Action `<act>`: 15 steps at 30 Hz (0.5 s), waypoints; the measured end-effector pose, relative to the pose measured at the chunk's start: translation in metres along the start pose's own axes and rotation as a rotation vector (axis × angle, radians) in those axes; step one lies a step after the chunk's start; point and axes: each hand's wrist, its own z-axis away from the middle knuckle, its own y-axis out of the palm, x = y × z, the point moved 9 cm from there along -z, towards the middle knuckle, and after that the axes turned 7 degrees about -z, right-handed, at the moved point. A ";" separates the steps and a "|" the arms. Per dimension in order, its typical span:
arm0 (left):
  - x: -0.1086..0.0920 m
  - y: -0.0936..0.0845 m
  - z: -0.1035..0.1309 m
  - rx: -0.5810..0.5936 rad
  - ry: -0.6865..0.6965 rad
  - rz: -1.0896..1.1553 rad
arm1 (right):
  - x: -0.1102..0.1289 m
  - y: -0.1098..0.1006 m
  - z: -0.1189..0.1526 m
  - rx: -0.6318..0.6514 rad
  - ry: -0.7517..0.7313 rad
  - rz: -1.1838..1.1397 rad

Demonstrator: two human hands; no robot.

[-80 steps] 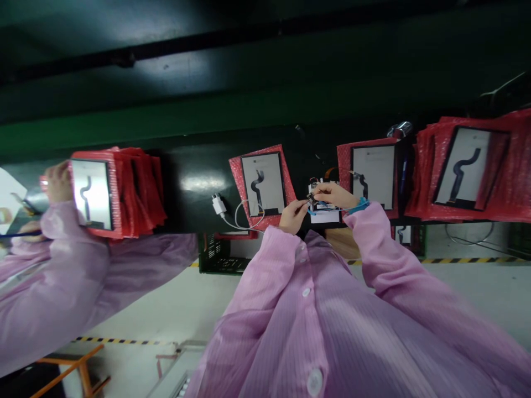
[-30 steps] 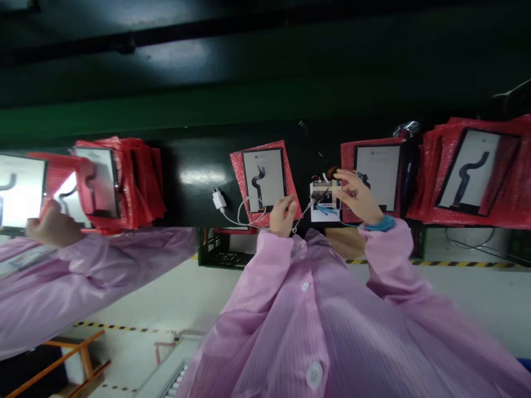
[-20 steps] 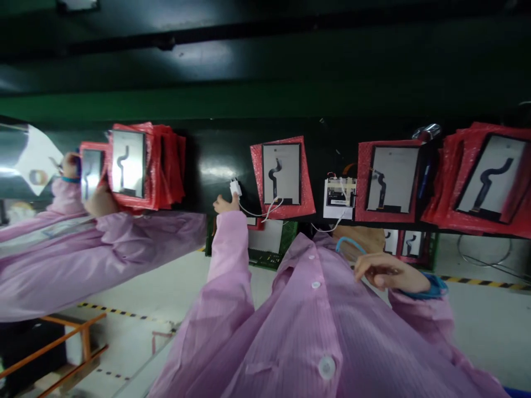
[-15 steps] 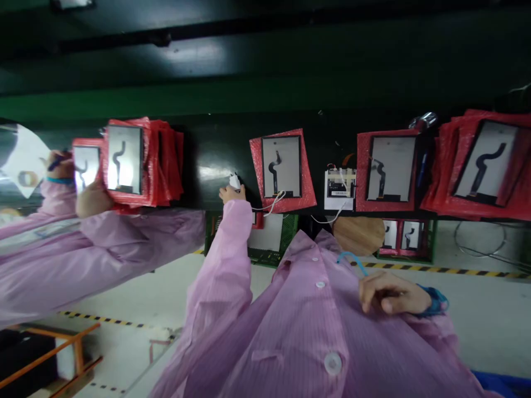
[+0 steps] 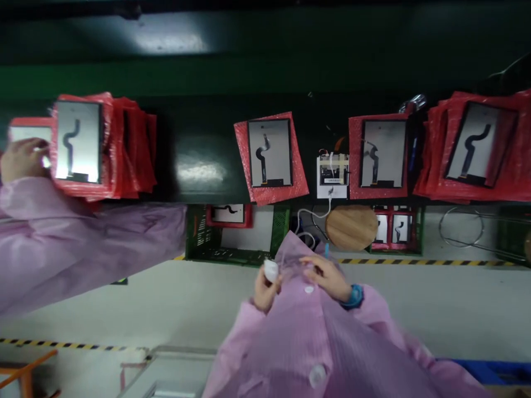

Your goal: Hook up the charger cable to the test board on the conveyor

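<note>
My left hand (image 5: pixel 262 288) is at my chest, closed on a white charger plug (image 5: pixel 271 270). Its white cable (image 5: pixel 316 213) loops up to a small white test board (image 5: pixel 332 176) on the black bench (image 5: pixel 199 171). My right hand (image 5: pixel 327 275), with a blue wrist strap (image 5: pixel 353 297), lies on my pink coat just right of the plug, fingers pointing toward it. Whether it grips the cable is hidden. A display panel on red bubble wrap (image 5: pixel 269 153) lies left of the board and another (image 5: pixel 381 153) lies to its right.
Stacks of red-wrapped panels sit at the far right (image 5: pixel 473 146) and at the left (image 5: pixel 78 141), where a co-worker's hand (image 5: pixel 22 159) holds a panel. Below the bench are a green crate (image 5: pixel 236 235) and a round wooden stool (image 5: pixel 351 228).
My left hand took the white plug from the bench and brought it to my chest. My right hand left the test board and came down beside it. The view shifted.
</note>
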 end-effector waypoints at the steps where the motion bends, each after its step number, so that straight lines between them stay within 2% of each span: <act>1: 0.019 0.020 0.004 0.019 0.001 0.008 | -0.012 0.012 -0.012 0.042 -0.055 0.028; 3: 0.052 0.060 -0.009 0.031 0.019 0.007 | -0.048 0.025 -0.039 0.062 -0.111 0.050; 4: 0.066 0.079 -0.025 0.032 0.035 0.000 | -0.072 0.023 -0.055 0.022 -0.110 0.046; 7: 0.095 0.137 -0.092 0.031 0.113 -0.017 | -0.145 -0.007 -0.108 -0.134 -0.073 0.000; 9: 0.105 0.174 -0.141 0.034 0.198 0.000 | -0.177 -0.038 -0.142 -0.216 -0.121 0.010; 10: 0.107 0.190 -0.163 0.035 0.260 0.028 | -0.185 -0.056 -0.156 -0.268 -0.189 0.052; 12: 0.110 0.215 -0.198 0.039 0.415 0.108 | -0.185 -0.089 -0.172 -0.374 -0.410 0.191; 13: 0.114 0.222 -0.211 0.037 0.488 0.146 | -0.183 -0.096 -0.177 -0.361 -0.527 0.256; 14: 0.120 0.225 -0.221 0.024 0.542 0.175 | -0.186 -0.098 -0.185 -0.296 -0.607 0.301; 15: 0.131 0.225 -0.229 0.000 0.566 0.193 | -0.195 -0.099 -0.196 -0.214 -0.600 0.306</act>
